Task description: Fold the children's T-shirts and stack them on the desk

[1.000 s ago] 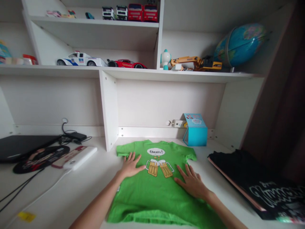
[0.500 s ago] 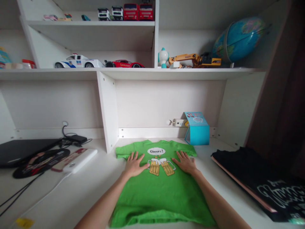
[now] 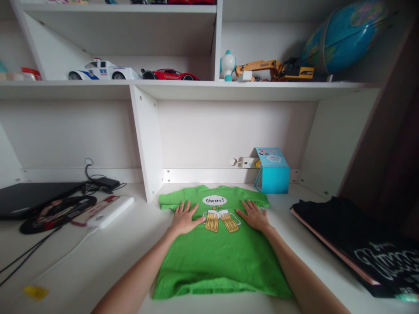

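Observation:
A green T-shirt (image 3: 222,257) lies spread face up on the white desk, its collar toward the back wall. Its chest bears the word "Cheers!" and two beer mugs. My left hand (image 3: 186,218) rests flat on the shirt's left side just below the sleeve, fingers spread, thumb by the left mug. On the other side, my right hand (image 3: 254,216) lies palm down beside the right mug, fingers stretched out. The hem nearest me is slightly rumpled.
Right of the shirt sits a stack of folded dark clothes (image 3: 356,244). A blue desk calendar (image 3: 275,179) stands behind the right sleeve. On the left are a black laptop (image 3: 36,196), a white power strip (image 3: 111,211) and cables. Toy cars and a globe (image 3: 347,37) fill shelves above.
The view has tipped down a little, so the shelves sit higher in the picture. Both hands stay at nearly the same places on the shirt.

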The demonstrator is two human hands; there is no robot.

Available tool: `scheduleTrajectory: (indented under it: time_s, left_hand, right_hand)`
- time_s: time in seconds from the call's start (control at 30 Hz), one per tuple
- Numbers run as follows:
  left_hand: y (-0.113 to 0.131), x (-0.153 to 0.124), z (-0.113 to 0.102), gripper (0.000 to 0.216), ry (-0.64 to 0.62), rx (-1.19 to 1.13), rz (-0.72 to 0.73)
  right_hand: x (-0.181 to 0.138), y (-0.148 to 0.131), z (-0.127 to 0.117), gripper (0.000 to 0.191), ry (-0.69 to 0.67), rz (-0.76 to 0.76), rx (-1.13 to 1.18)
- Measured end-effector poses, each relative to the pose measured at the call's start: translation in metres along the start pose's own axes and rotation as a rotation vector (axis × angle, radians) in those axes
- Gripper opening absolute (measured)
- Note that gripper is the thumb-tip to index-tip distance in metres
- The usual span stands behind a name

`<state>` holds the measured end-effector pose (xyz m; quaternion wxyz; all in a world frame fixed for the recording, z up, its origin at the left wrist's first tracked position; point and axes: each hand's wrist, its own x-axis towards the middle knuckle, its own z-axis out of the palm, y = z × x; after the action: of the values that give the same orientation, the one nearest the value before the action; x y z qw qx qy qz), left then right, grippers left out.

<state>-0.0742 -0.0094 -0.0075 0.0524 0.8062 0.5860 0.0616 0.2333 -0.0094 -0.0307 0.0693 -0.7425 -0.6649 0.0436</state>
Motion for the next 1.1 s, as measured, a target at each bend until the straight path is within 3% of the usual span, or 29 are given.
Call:
scheduleTrajectory:
  time_s: [0.17,0.3,0.43,0.53,0.67,0.8,0.93,1.0,1.1]
  left_hand:
    - [0.001,-0.001,0.000,0.079,0.003,0.006,-0.009]
    - [0.003,-0.001,-0.001,0.081,0.003,0.009,-0.012]
    - [0.004,0.000,0.000,0.084,0.025,0.019,-0.016]
    - [0.005,-0.001,-0.001,0.085,0.036,0.019,-0.011]
    - [0.005,-0.002,-0.005,0.086,0.002,0.003,-0.007]
    - [0.004,-0.001,-0.008,0.088,-0.064,-0.025,0.000]
    - [0.004,-0.001,-0.008,0.088,-0.071,-0.015,0.016]
    - [0.003,-0.001,-0.009,0.087,-0.053,-0.005,0.028]
    - [0.003,-0.003,-0.009,0.084,-0.046,0.001,0.046]
  right_hand:
    - [-0.008,-0.004,-0.011,0.069,0.010,-0.026,0.006]
    - [-0.031,-0.032,-0.031,0.066,0.011,-0.173,0.013]
    - [-0.093,-0.077,-0.048,0.063,-0.144,-0.647,0.106]
    - [-0.153,-0.099,-0.046,0.063,-0.288,-1.003,0.234]
    - [-0.208,-0.101,-0.037,0.048,-0.391,-1.190,0.342]
    - [-0.219,-0.094,-0.064,0.043,-0.571,-1.235,0.418]
    - [-0.201,-0.105,-0.092,0.056,-0.392,-0.990,0.352]
    - [-0.193,-0.115,-0.083,0.062,-0.335,-0.930,0.280]
    - [-0.196,-0.122,-0.055,0.064,-0.369,-1.033,0.279]
